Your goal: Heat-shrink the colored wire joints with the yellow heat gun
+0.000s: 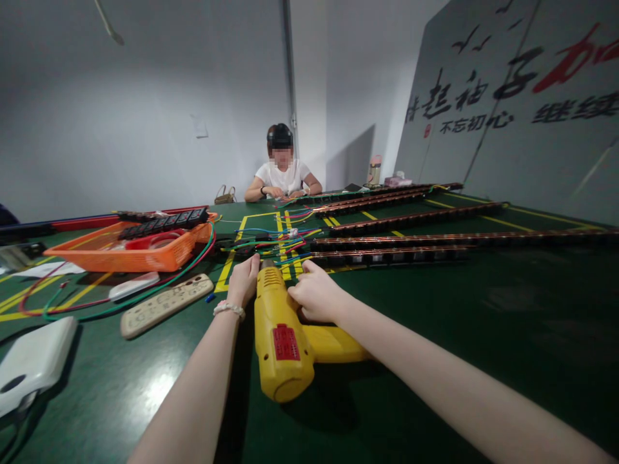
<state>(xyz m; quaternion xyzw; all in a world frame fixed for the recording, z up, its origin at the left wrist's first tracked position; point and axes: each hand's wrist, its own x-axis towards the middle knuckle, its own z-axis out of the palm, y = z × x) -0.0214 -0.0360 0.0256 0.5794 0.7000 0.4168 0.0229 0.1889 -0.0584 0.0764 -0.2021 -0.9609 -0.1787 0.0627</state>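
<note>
A yellow heat gun (278, 316) lies on its side on the green tabletop, its nozzle facing away from me and its handle pointing right. Just left of the nozzle is my left hand (244, 281), fingers closed together, tips hidden from view. My right hand (316, 293) is curled closed at the barrel's right side, its wrist above the handle. What either hand pinches is too small to make out. Beyond the fingertips, thin coloured wires (290, 246) run to long black strips with copper-coloured lines (387, 240).
At left stand an orange basket (130, 258) with black parts, a beige power strip (167, 306), a white adapter (41, 354) and loose red and green wires. Across the table sits a person (283, 171) with hands on the tabletop. More strips (416, 219) lie at right.
</note>
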